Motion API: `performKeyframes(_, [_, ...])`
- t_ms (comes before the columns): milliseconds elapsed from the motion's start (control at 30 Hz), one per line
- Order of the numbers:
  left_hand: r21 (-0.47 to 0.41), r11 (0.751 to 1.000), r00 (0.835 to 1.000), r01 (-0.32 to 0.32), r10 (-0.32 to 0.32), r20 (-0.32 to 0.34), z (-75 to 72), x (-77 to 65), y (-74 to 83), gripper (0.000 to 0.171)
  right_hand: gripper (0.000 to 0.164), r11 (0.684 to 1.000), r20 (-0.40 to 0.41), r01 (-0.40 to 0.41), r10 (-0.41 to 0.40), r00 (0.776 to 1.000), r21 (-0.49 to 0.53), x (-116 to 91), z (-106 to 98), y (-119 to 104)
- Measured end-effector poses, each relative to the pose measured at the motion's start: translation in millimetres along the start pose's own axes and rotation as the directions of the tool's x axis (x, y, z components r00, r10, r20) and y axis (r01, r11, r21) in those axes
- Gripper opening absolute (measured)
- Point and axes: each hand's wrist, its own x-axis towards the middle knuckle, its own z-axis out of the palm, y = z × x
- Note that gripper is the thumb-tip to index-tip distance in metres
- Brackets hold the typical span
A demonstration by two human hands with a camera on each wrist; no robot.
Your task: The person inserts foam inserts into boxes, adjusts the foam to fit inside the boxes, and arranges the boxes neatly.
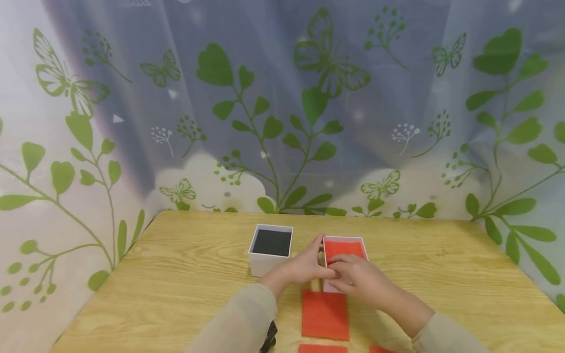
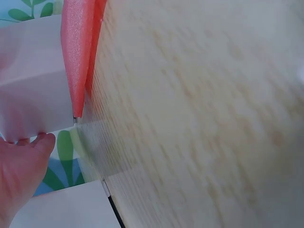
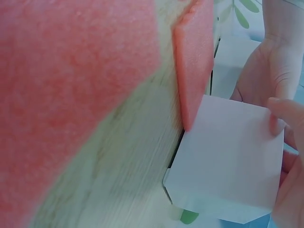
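A white open-topped box stands on the table, with a red foam sheet visible inside it. My left hand grips the box's left side, its thumb reaching across the front by the rim. The fingers of my right hand bend over the front rim into the box, while the thumb stays outside on the front wall, as the right wrist view shows. Whether those fingertips touch the sheet is hidden. Directly before the box lies a flat red foam square.
To the left stands a second white box with a black sheet inside. More red squares show at the bottom edge. A small black object lies beside the left sleeve. A patterned curtain hangs behind the wooden table.
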Motion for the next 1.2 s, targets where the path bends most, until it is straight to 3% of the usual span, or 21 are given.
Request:
performKeyframes(233, [0.001,1.0,1.0,0.002,-0.002,-0.002,1.5,1.0,-1.5,0.097,0.01,1.0,-0.02,0.021,-0.021,1.0,0.014,-2.0,-4.9,0.4])
performKeyframes(433, [-0.016,1.0,1.0,0.012,-0.012,0.003,1.8,0.7,-2.1,0.097,0.008,0.998,-0.039,0.055,-0.055,0.998,-0.006,-5.1,-7.6,3.8])
performKeyframes(667, [-0.016,1.0,1.0,0.021,-0.021,0.005,1.0,-0.3,-1.9,0.099,0.008,0.998,-0.005,0.056,-0.057,0.998,-0.03,-3.6,-8.3,4.3])
performKeyframes(933, [-0.005,0.998,0.998,0.066,-0.066,-0.013,2.9,0.6,0.6,0.106,0.013,0.977,-0.001,0.04,-0.041,0.999,-0.21,-12.4,-21.0,7.1])
performKeyframes(1200, [-0.02,0.997,0.997,0.069,-0.07,-0.02,2.7,0.4,0.5,0.105,0.018,0.959,-0.02,0.072,-0.081,0.996,-0.273,-15.7,-21.4,9.1])
